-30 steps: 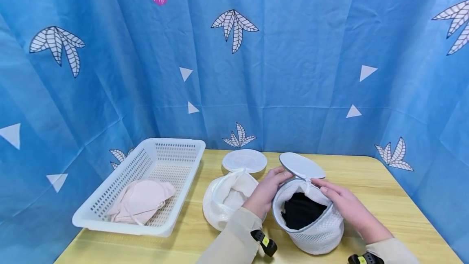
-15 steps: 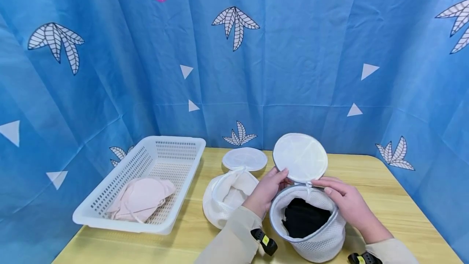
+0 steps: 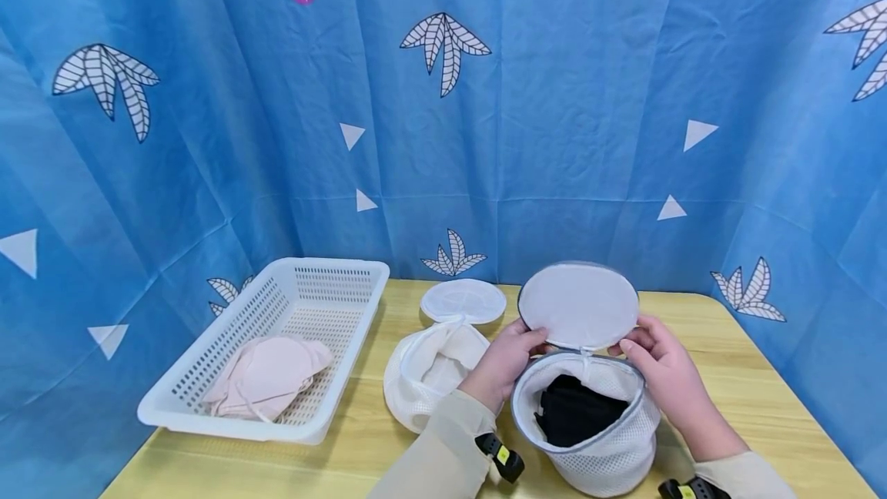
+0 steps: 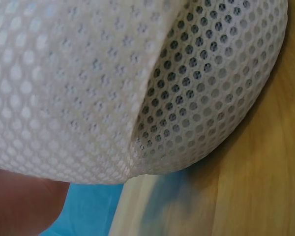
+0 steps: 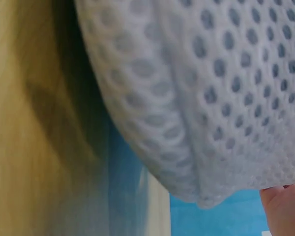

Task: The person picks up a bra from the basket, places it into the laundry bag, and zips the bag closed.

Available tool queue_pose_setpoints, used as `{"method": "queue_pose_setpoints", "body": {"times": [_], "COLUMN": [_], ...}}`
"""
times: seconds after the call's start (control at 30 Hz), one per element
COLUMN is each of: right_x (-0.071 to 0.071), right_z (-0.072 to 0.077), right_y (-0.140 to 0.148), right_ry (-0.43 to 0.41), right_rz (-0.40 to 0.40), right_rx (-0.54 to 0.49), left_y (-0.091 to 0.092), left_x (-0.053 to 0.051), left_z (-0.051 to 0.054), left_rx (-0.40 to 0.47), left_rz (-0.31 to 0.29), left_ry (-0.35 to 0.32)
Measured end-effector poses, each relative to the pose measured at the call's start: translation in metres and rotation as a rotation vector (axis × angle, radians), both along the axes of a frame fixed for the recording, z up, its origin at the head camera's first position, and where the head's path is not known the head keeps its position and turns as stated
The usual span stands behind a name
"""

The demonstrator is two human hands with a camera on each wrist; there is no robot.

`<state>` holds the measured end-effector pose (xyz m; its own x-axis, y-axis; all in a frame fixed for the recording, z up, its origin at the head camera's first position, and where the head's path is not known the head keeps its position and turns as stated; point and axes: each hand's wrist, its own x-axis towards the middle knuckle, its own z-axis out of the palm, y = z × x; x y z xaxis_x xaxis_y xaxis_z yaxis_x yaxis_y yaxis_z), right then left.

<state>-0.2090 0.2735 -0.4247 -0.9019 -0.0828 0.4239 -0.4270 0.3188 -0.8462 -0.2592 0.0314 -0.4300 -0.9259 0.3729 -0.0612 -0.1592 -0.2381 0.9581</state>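
A white mesh laundry bag (image 3: 610, 464) with a grey rim stands at the right of the table, a black folded garment (image 3: 578, 410) inside it. Its round lid (image 3: 578, 305) is raised and tipped back behind the opening. My left hand (image 3: 509, 360) pinches the lid's lower left edge, thumb in front. At the lower right of the lid, my right hand (image 3: 668, 376) holds the edge beside the rim with bent fingers. White mesh fills most of both wrist views; a bit of left finger (image 4: 24, 201) and a right fingertip (image 5: 287, 206) show below it.
A second white mesh bag (image 3: 398, 387) with its lid (image 3: 463, 300) laid back stands left of my left hand. Farther left, a white plastic basket (image 3: 360, 360) holds a pale pink garment (image 3: 273, 376). Blue patterned curtains (image 3: 554, 137) enclose the wooden table (image 3: 734, 360).
The lid swung up from lying back, then tilted back a little. My right hand shifted right along the lid's edge. The bag's mouth has tipped slightly toward me.
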Motion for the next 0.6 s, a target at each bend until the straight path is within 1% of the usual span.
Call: {"method": "queue_pose_setpoints", "body": {"times": [0.1,0.17,0.27,0.33,0.43,0.53,0.6], "right_x": [0.0014,0.0027,0.0048,0.0061,0.0066,0.0052,0.0036], "right_z": [-0.0005,0.0000,0.0011,0.0019,0.0028,0.0026,0.0022], "right_y": [-0.0013,-0.0013,-0.0001,0.0012,0.0025,0.0028,0.0029], "right_ry": [0.010,0.000,-0.016,-0.029,-0.038,-0.038,-0.037], "right_rz": [-0.043,-0.069,-0.061,-0.046,-0.028,0.008,0.049], "right_rx": [0.045,0.068,0.061,0.050,0.016,-0.056,-0.116], "left_y": [-0.0020,-0.0032,-0.0039,-0.0037,-0.0023,-0.0002,0.0016], "left_x": [0.0009,0.0011,0.0000,-0.0011,-0.0027,-0.0034,-0.0038], "left_z": [0.0000,0.0000,-0.0001,-0.0005,-0.0010,-0.0003,0.0007], "left_rx": [0.013,0.017,0.022,0.008,-0.020,-0.005,0.031], "left_rz": [-0.036,-0.061,-0.086,-0.075,-0.032,-0.010,-0.007], "left_ry": [0.017,0.040,0.070,0.093,0.110,0.091,0.062]}}
